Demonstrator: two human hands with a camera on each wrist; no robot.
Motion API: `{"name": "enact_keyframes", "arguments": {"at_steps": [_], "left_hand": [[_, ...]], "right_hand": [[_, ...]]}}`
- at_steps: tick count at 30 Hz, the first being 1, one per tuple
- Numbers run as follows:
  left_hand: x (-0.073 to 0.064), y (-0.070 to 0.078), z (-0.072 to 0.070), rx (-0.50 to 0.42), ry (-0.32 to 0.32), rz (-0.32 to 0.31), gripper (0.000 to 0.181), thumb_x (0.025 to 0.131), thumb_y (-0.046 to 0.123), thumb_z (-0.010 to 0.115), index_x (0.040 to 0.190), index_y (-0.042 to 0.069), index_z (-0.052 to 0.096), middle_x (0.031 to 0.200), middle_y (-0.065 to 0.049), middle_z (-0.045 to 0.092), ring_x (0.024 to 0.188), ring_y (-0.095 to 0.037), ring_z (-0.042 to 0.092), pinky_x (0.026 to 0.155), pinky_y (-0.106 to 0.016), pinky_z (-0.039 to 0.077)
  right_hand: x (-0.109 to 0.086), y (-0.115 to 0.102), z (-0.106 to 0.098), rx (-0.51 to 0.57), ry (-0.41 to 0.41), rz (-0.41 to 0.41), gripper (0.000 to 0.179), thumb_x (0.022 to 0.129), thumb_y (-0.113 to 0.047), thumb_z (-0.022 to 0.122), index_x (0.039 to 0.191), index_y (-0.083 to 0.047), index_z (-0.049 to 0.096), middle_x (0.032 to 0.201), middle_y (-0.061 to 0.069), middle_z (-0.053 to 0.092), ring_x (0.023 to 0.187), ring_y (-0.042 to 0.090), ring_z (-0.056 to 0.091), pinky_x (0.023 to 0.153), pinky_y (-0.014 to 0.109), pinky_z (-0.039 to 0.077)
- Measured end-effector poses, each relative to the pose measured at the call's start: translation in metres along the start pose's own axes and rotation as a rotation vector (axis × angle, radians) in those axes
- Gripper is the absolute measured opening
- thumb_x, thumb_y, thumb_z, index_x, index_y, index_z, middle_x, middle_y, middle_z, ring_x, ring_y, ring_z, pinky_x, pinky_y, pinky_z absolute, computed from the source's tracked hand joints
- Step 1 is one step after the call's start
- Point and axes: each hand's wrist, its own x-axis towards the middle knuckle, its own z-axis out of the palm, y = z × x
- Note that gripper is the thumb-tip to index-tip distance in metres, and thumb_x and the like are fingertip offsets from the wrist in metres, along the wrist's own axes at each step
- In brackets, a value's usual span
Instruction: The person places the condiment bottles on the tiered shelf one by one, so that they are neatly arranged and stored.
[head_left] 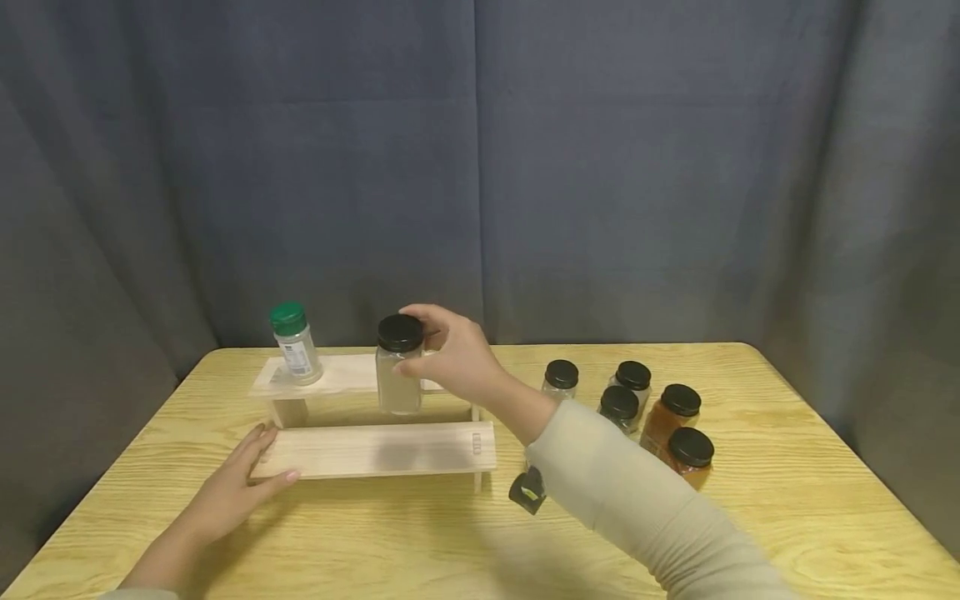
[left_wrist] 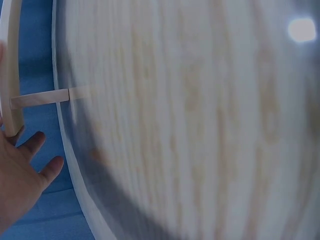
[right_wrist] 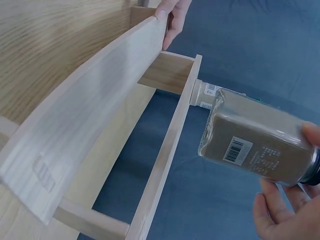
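My right hand (head_left: 459, 354) holds a black-lidded glass jar (head_left: 400, 383) of grey-brown powder near its top, with thumb and fingers on opposite sides. The jar hangs above the wooden two-tier rack (head_left: 352, 450), overlapping its upper tier in the head view. A barcode label shows on its side in the right wrist view. At the left end of the lower shelf, my left hand (head_left: 228, 492) grips the board, thumb along the front edge and fingers at the back corner. A green-capped spice bottle (head_left: 296, 346) stands upright on the upper tier's left end.
Several black-lidded jars stand on the table to the right, among them a jar of reddish-brown powder (head_left: 678, 404). The right sleeve (head_left: 630, 492) partly covers that group. A small black object (head_left: 527, 492) lies by the forearm. A grey curtain (head_left: 600, 167) hangs behind the table.
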Motion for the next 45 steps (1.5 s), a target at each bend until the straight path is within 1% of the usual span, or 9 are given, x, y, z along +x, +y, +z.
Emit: {"name": "enact_keyframes", "arguments": {"at_steps": [2,7,15,22,27,32,36,42,45], "left_hand": [[0.000,0.000,-0.001,0.001,-0.001,-0.003,0.078,0.084,0.042,0.051,0.136,-0.002,0.013,0.138,-0.029,0.005,0.118,-0.053,0.011,0.084,-0.068,0.015],[0.001,-0.001,-0.001,0.009,-0.001,-0.008,0.079,0.084,0.042,0.051,0.136,-0.002,0.013,0.137,-0.030,0.005,0.118,-0.053,0.011,0.084,-0.068,0.015],[0.001,-0.003,0.001,-0.017,0.005,-0.006,0.077,0.084,0.041,0.052,0.136,-0.001,0.013,0.137,-0.029,0.004,0.118,-0.054,0.010,0.082,-0.069,0.016],[0.002,-0.004,0.002,-0.024,0.002,-0.008,0.077,0.084,0.040,0.052,0.136,-0.001,0.013,0.138,-0.029,0.003,0.118,-0.053,0.010,0.082,-0.069,0.015],[0.001,-0.003,0.001,-0.020,0.009,-0.007,0.077,0.084,0.040,0.052,0.137,0.000,0.013,0.138,-0.029,0.004,0.118,-0.054,0.010,0.082,-0.070,0.016],[0.000,-0.004,0.001,-0.023,0.014,-0.003,0.077,0.084,0.039,0.053,0.136,-0.001,0.013,0.137,-0.029,0.004,0.118,-0.053,0.010,0.082,-0.069,0.016],[-0.001,-0.004,0.001,-0.025,0.015,-0.004,0.078,0.084,0.039,0.053,0.136,-0.001,0.013,0.137,-0.029,0.004,0.118,-0.054,0.010,0.082,-0.069,0.016],[-0.002,-0.005,0.000,-0.016,0.005,-0.022,0.078,0.084,0.041,0.052,0.137,0.000,0.012,0.138,-0.029,0.003,0.117,-0.054,0.011,0.081,-0.070,0.016],[-0.003,-0.006,-0.001,-0.013,0.004,-0.025,0.078,0.084,0.041,0.052,0.137,0.001,0.012,0.138,-0.028,0.003,0.117,-0.054,0.011,0.081,-0.070,0.017]], "right_hand": [[0.005,0.000,0.004,0.003,0.007,0.006,0.054,0.063,-0.005,0.075,0.112,-0.015,0.055,0.096,-0.002,0.059,0.078,0.012,0.058,0.073,0.028,0.045],[0.015,-0.002,0.013,-0.012,0.021,0.009,0.054,0.063,-0.006,0.076,0.112,-0.015,0.055,0.092,-0.004,0.059,0.075,0.010,0.058,0.071,0.026,0.045],[0.030,-0.003,0.024,-0.084,0.012,0.042,0.056,0.064,-0.009,0.076,0.115,-0.018,0.054,0.090,-0.010,0.058,0.075,0.009,0.054,0.069,0.027,0.043],[0.045,0.000,0.034,-0.155,0.034,-0.001,0.055,0.063,-0.009,0.076,0.113,-0.016,0.055,0.083,-0.009,0.058,0.072,0.007,0.053,0.067,0.023,0.041],[0.053,0.001,0.040,-0.189,0.027,-0.007,0.054,0.064,-0.010,0.076,0.113,-0.016,0.055,0.084,-0.009,0.058,0.073,0.006,0.052,0.068,0.022,0.040],[0.057,0.003,0.044,-0.218,0.017,-0.001,0.055,0.064,-0.011,0.076,0.114,-0.016,0.054,0.084,-0.009,0.058,0.074,0.006,0.052,0.068,0.021,0.039],[0.061,0.005,0.048,-0.234,0.014,-0.020,0.054,0.064,-0.012,0.076,0.113,-0.015,0.055,0.081,-0.009,0.057,0.072,0.006,0.051,0.065,0.020,0.039],[0.066,0.006,0.054,-0.235,0.007,-0.052,0.053,0.064,-0.012,0.076,0.112,-0.015,0.055,0.078,-0.010,0.057,0.069,0.005,0.051,0.064,0.019,0.038],[0.068,0.006,0.057,-0.253,-0.001,-0.052,0.053,0.064,-0.013,0.076,0.112,-0.015,0.055,0.078,-0.010,0.056,0.069,0.005,0.050,0.064,0.019,0.038]]}}
